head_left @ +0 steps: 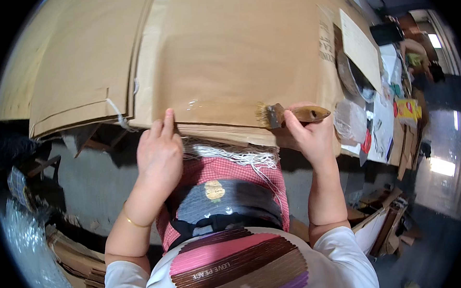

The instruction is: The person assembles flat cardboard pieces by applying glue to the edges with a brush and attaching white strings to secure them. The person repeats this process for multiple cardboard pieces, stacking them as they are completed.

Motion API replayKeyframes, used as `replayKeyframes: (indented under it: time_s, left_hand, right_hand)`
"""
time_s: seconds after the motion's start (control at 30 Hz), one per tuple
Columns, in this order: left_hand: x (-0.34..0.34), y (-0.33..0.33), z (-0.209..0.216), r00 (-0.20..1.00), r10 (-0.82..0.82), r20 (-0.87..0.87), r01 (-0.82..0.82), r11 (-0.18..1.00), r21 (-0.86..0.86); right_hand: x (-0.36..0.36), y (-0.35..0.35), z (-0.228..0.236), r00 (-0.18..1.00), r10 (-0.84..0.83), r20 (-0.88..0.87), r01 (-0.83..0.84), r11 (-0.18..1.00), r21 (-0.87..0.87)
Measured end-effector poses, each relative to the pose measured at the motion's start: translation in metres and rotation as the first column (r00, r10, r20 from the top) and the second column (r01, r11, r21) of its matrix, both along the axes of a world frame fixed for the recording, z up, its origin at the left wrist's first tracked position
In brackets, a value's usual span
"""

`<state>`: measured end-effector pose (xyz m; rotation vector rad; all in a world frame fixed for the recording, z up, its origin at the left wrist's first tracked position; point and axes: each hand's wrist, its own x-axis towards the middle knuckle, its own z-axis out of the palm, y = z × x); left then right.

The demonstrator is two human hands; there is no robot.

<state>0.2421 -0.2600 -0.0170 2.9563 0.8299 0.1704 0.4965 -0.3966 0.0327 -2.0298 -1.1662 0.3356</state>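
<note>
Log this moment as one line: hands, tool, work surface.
left hand: flat on near edge of brown cardboard sheet | right hand: grips wooden-handled bristle brush, bristles on sheet

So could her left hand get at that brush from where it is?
Probably yes. The left hand rests on the cardboard edge, and only bare sheet lies between it and the brush, though the right hand grips its handle.
</note>
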Motion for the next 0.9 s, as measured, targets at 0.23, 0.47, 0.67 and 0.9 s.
replayKeyframes:
  time_s: [0.23,0.47,0.67,0.9]
  left_hand:
    - [0.007,-0.004,-0.001,1.0,0.015,-0.008,-0.015,1.0,0.015]
    - [0.012,-0.01,0.011,0.996,0.047,-0.071,-0.047,0.999,0.007]
    - [0.014,-0.024,0.02,0.999,0.017,0.043,-0.021,0.995,0.098]
    - [0.017,-0.073,0.079,0.962,-0.067,0.265,0.256,0.563,-0.786]
  right_hand:
    - [0.029,-0.014,0.001,0.956,-0.139,0.258,0.18,0.973,-0.144]
    - [0.05,-0.051,0.024,0.887,-0.29,-0.359,0.365,0.917,0.161]
    - [0.144,-0.166,-0.004,0.816,-0.469,0.338,0.379,0.876,0.299]
    - [0.048,-0.145,-0.018,0.914,-0.072,0.399,0.02,0.991,0.133]
